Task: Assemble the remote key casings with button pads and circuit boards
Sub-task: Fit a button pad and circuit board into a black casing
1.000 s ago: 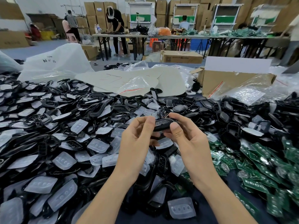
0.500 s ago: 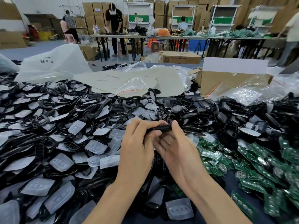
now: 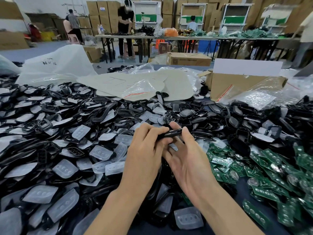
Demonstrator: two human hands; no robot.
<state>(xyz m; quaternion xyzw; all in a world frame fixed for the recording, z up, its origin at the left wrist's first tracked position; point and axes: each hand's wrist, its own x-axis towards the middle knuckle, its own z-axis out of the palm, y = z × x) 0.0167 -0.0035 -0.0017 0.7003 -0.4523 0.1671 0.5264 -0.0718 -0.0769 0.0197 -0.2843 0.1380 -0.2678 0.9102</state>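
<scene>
Step in hand: closing up one key casing (image 3: 170,133). It is held clear of the table (image 3: 244,181) between both hands, edge-on, so only its thin black side shows.

Left hand (image 3: 145,150): fingers (image 3: 152,131) curled over the casing's left end, clamped on it. Right hand (image 3: 188,160): thumb laid on the other end, one fingertip showing just beyond it, the casing pinched between the two. The palm is turned up and loose below.

Judgement: this reads as the press-together stage (halves squeezed shut round pad and board), not part-picking. The next move probably calls for even pressure along the seam, a turn of the piece to check it has seated all round, then setting it down and reaching for fresh parts.

Supply, relative to the fingers:
- button pads (image 3: 100,152), translucent, heaped to their left
- circuit boards (image 3: 271,168), green, to their right
- loose casings (image 3: 186,114), black, just beyond them and spreading both ways

Hard to make out:
- Whether a pad and a board are inside, since both broad faces are turned away.
- Whether the seam is closed; it cannot be read.
- Which finger belongs to which hand where they overlap under the casing.
- Where finished pieces go; the cardboard box (image 3: 237,85), well beyond the fingers, shows no contents from here.
</scene>
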